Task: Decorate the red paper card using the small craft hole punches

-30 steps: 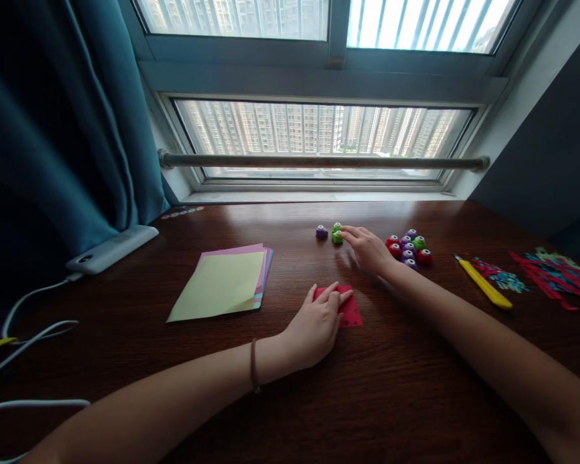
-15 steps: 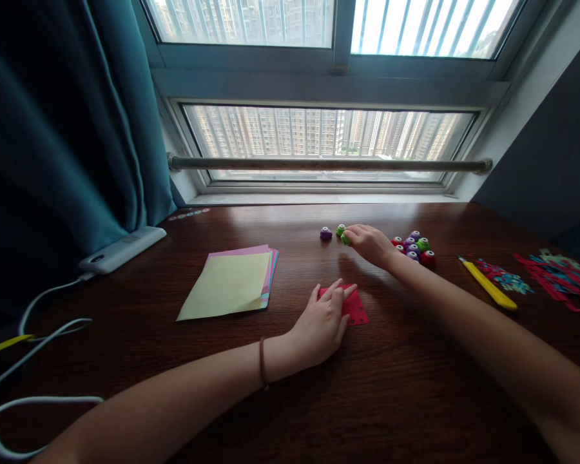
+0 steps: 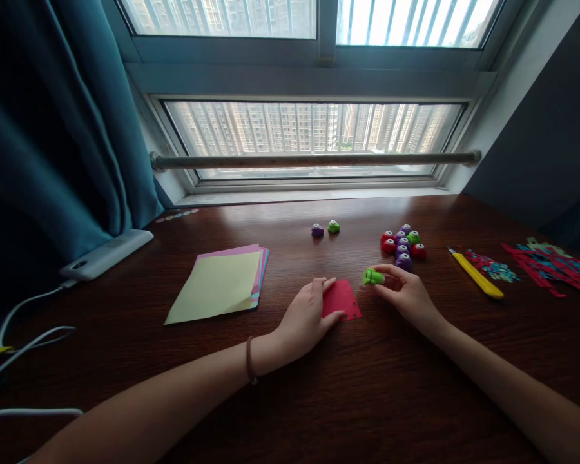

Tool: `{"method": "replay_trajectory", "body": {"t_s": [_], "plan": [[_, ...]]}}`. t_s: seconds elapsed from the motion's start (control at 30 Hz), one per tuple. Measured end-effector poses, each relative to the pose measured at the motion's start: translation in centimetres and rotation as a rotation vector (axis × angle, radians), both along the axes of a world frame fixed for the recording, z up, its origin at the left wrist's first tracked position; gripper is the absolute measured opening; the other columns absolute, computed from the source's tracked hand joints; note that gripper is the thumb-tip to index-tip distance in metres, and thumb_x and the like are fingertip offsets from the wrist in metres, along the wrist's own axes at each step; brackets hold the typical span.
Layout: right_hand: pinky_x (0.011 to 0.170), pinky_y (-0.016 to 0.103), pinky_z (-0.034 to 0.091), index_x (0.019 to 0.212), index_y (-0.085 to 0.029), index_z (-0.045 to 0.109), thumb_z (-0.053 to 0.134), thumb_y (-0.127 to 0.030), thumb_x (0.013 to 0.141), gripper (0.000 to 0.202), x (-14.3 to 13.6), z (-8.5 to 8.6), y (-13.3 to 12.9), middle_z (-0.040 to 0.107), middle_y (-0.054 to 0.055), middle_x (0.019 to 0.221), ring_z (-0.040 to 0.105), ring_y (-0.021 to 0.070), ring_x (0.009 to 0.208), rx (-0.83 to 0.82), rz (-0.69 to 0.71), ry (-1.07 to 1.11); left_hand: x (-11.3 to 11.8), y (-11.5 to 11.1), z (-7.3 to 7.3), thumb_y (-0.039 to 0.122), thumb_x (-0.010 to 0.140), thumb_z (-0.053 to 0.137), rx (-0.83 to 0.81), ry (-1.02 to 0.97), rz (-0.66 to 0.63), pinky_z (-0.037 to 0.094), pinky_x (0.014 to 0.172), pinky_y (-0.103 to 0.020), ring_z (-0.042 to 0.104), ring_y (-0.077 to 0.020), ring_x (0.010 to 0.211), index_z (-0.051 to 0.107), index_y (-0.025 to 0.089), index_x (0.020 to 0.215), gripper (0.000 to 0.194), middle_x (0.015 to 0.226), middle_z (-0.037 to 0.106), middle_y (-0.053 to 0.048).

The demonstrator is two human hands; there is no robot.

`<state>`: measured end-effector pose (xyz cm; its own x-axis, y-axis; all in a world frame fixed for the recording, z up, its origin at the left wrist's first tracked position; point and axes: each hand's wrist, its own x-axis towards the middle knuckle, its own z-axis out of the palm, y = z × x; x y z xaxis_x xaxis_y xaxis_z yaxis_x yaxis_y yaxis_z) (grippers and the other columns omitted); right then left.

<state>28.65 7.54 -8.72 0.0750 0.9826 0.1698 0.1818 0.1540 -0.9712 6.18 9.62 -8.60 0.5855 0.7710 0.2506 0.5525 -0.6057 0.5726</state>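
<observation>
In the head view, near the middle of the dark wooden surface [image 3: 367,393], the left hand [image 3: 302,319] lies over the left part of a red paper square [image 3: 341,296], its fingers resting along the far side and its thumb spread apart toward the near edge. Small holes show near the paper's near right corner, and a brown band [image 3: 250,362] circles the left wrist. Just right of the paper, the right hand [image 3: 410,299] pinches a green paper punch [image 3: 371,277] between thumb and fingers; the punch is tipped on its side, near the paper and apart from it. Farther back stand a purple punch [image 3: 318,230] and, to its right, a second green punch [image 3: 334,227]. Beyond the right hand sits a close cluster of red, purple and green punches [image 3: 403,243]. To the right of that lie a yellow utility knife [image 3: 478,276], a scatter of tiny red and blue paper bits [image 3: 493,265], and a heap of red, blue and pale green paper strips [image 3: 546,264]. Left of the left hand is a stack of coloured paper [image 3: 217,283], pale yellow on top. At far left, a white device [image 3: 109,254] with a white cord [image 3: 31,296] rests by a blue curtain [image 3: 77,129]. A metal rail [image 3: 314,161] crosses the window [image 3: 265,125] at the far side.
</observation>
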Motion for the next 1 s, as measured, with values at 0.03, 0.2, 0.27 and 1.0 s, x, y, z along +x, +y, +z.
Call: {"method": "replay_trajectory", "body": {"t_s": [0.03,0.2,0.27,1.0], "plan": [[0.085,0.040,0.049,0.100,-0.017,0.058,0.070,-0.033,0.068,0.038,0.1,-0.2,0.0,0.063,0.008,0.099,0.061,0.0243,0.091,-0.003,0.000,-0.021,0.0,0.1,0.0,0.030,0.079,0.063,-0.021,-0.030,0.002,0.036,0.098,-0.038,0.043,-0.0231,0.116,0.033,0.017,0.127,0.059,0.123,0.045,-0.011],[0.085,0.037,0.049,0.103,-0.021,0.060,0.064,-0.030,0.075,0.030,0.7,-0.1,-0.2,0.060,0.005,0.100,0.058,0.0215,0.091,0.077,0.021,-0.226,0.1,0.2,0.4,0.027,0.075,0.068,-0.096,-0.068,0.041,0.035,0.099,-0.036,0.042,-0.0223,0.115,0.036,0.018,0.124,0.059,0.120,0.045,-0.010],[0.085,0.033,0.049,0.105,-0.022,0.059,0.061,-0.028,0.078,0.028,0.8,0.2,-0.3,0.056,0.005,0.101,0.056,0.0200,0.094,0.138,0.052,-0.261,0.2,0.1,0.5,0.023,0.074,0.069,-0.111,-0.067,0.060,0.035,0.099,-0.036,0.044,-0.0216,0.112,0.039,0.018,0.122,0.057,0.117,0.046,-0.009],[0.065,0.026,0.051,0.094,-0.021,0.059,0.065,-0.025,0.076,0.020,0.0,1.0,-1.2,0.056,0.004,0.089,0.057,0.0165,0.076,0.258,0.079,-0.449,0.1,0.1,0.6,0.028,0.077,0.066,-0.119,-0.108,0.054,0.038,0.093,-0.037,0.051,-0.0210,0.103,0.041,0.021,0.117,0.047,0.112,0.051,-0.006]]}}
